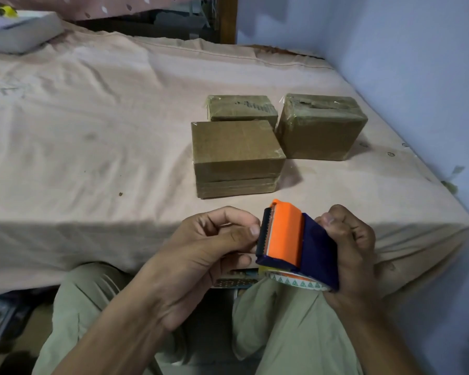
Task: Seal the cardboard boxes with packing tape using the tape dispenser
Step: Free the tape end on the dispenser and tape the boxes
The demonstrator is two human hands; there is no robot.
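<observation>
Right now both hands are sitting low over the person's lap, just off the near edge of the bed (92, 158); the tape dispenser (295, 244) is being held between them, w/ the right hand (355, 255) wrapping its curled fingers (333, 220) round the blue body from the right side, so that hand is gripping the tool; the left hand (214, 244) is coming in from the left, thumb and forefinger pinching at the serrated cutter edge (263, 234), prob. working at the tape end there, tho the tape end itself is too small to make out. The roll (298, 281) is peeking out under the blue body, printed rim facing down toward the lap.

Key relation: the cutter edge is pointing left and a bit away from the person, its line running near-to-far; the boxes are lying straight ahead and slightly up-frame on the bed, so the dispenser is needing a turn before it can be laid on a lid. The nearest box (236, 155) is sitting just beyond the hands; its long axis is running left-right, its plain top facing up; behind it the rear-left box (241, 108) is touching or nearly touching it, and the rear-right box (320, 125) is standing just beside both. All 3 are showing glossy film or tape on some faces; whether the nearest one is fully sealed I cannot tell.

Judging by this, the right hand is the one placed to carry the tool fwd; the left is nearer the box's left end to steady it.
</observation>
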